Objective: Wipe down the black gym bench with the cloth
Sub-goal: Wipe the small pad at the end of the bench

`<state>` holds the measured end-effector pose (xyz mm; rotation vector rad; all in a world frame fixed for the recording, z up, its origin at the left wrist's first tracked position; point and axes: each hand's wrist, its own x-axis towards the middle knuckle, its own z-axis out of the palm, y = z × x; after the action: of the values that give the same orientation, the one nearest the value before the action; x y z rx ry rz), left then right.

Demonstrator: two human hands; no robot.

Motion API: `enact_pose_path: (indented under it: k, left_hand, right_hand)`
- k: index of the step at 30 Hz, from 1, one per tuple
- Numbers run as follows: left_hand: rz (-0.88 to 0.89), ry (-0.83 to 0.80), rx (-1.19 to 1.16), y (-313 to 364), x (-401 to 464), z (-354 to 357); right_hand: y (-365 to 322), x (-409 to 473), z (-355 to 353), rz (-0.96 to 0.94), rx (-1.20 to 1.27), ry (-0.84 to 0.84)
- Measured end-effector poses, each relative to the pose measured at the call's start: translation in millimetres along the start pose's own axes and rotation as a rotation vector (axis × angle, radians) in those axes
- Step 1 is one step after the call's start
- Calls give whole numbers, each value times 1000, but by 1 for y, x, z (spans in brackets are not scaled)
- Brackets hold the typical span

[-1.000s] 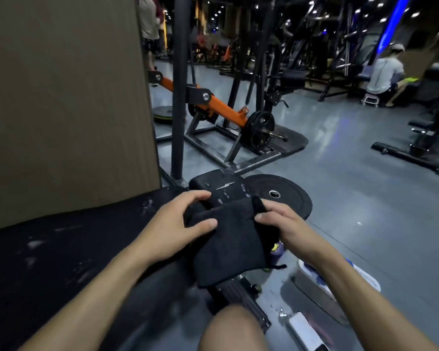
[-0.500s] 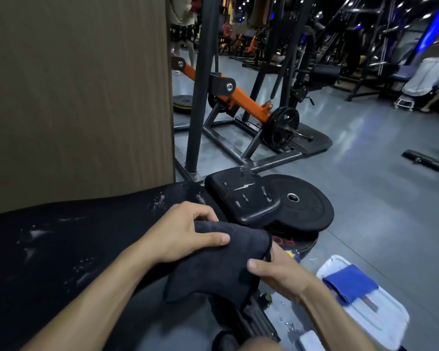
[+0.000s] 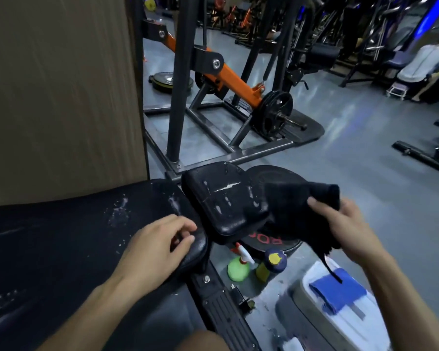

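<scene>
The right hand [image 3: 350,229] gripped one black cloth [image 3: 299,211], fingers and thumb curled round its bunched upper end, holding it in the air over the right edge of the seat pad [image 3: 223,201]. The cloth hung roughly from upper right to lower left, with a thin strip trailing down toward a white bin lid [image 3: 340,317]. The left hand [image 3: 160,247] held nothing; its loosely curled fingers rested on the rounded end of the long back pad [image 3: 61,249].

The black gym bench showed two pads: the long back pad ran from lower left toward the centre, and the smaller seat pad sat just beyond it, tilted, its long axis continuing that line toward the upper right. Both carried pale wet streaks and droplets.

On the floor beside the bench stood two bottles, a green spray bottle [image 3: 237,268] and a yellow bottle with a dark cap [image 3: 271,263], close together. One folded blue cloth [image 3: 337,292] lay on the white lid. One black weight plate [image 3: 274,178] lay flat behind the seat pad. One seated person [image 3: 423,64] was far off at upper right.
</scene>
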<state>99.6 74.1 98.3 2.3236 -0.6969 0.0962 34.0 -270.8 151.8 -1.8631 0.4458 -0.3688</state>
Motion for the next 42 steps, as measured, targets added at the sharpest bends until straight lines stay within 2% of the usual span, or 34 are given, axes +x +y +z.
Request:
enact_pose_path:
  k: [2, 3, 6, 12, 15, 17, 22, 25, 29, 31, 33, 36, 38, 40, 41, 42]
  left_hand:
    - [50, 2, 108, -9, -2, 6]
    - [69, 6, 152, -14, -4, 10]
    - [77, 36, 227, -26, -11, 17]
    - [98, 138, 262, -31, -9, 27]
    - [93, 183, 270, -31, -7, 30]
    - [98, 189, 272, -32, -6, 34]
    - [96, 192, 257, -34, -4, 39]
    - [86, 189, 243, -35, -2, 40]
    - [88, 177, 241, -35, -2, 40]
    - [85, 173, 237, -36, -2, 40]
    - [89, 171, 241, -35, -2, 40]
    - [84, 186, 236, -36, -2, 40]
    - [77, 199, 230, -36, -2, 40]
    - [74, 208, 241, -36, -4, 40]
    - [79, 212, 249, -36, -4, 41]
    - [83, 215, 255, -37, -5, 41]
  right_hand:
    - [12, 29, 10, -82, -192, 97]
    - [17, 38, 23, -112, -313, 94]
    - [43, 48, 69, -161, -540, -33]
    - [65, 26, 95, -133, -688, -17]
    - [65, 17, 90, -268, -793, -42]
    - [64, 23, 84, -321, -769, -43]
    - [60, 34, 99, -143, -527, -116]
    - [59, 48, 113, -158, -558, -93]
    - [44, 84, 120, -33, -611, -48]
    - [45, 65, 128, -122, -654, -53]
    - [52, 23, 135, -352, -708, -147]
    - [63, 1, 124, -504, -707, -294]
    - [59, 35, 115, -413, -670, -232]
    - [44, 75, 116, -184, -592, -102]
    - [38, 83, 121, -108, -595, -64]
    - [36, 81, 130, -110, -667, -64]
